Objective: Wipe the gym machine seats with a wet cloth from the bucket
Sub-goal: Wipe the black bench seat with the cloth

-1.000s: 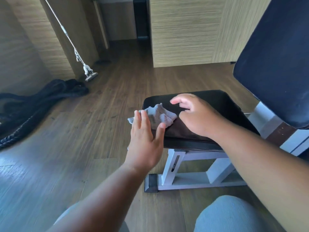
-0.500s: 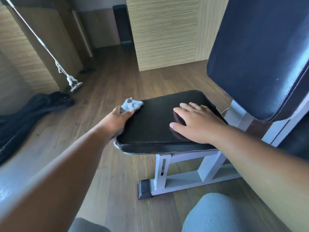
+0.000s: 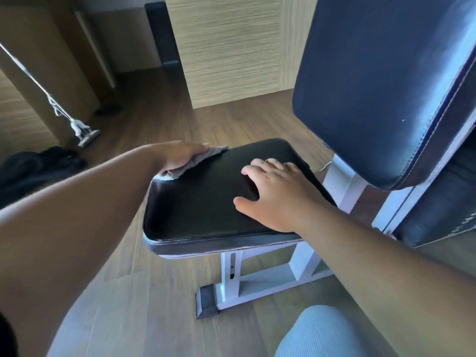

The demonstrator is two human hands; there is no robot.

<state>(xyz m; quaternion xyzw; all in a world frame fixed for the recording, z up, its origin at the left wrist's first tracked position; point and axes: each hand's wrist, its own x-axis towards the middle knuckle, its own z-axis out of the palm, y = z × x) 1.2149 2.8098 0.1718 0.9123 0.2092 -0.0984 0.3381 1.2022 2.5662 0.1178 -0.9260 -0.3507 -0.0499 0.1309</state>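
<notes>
A: Where is your cloth (image 3: 198, 158)?

B: At the seat's (image 3: 206, 202) far left edge, draped over it. Only a grey strip shows; the rest is under your left hand (image 3: 183, 154).

A: How does that hand lie?

B: Flat, palm down, fingers straight and together, pressing the cloth onto the edge. The thumb is hidden, so you can't see whether it hooks under the pad.

A: And your right hand (image 3: 273, 194)?

B: Spread on the seat's right half, fingers relaxed and apart, thumb out toward the near edge. It holds nothing and rests on the black pad. Its fingertips near the far right corner are hard to make out.

A: What is cut off?

B: The backrest (image 3: 381, 86) runs off the top and right. The white frame (image 3: 257, 279) shows below the seat, its black foot cap (image 3: 206, 302) on the floor; the rear part hides behind your right forearm. A pale knee (image 3: 327, 333) is cropped at the bottom.

A: Anything else?

B: A mop (image 3: 85, 132) leans by the wall at left, its handle leaving the picture. A dark heap (image 3: 38, 166) lies near it; you can't tell what it is.
</notes>
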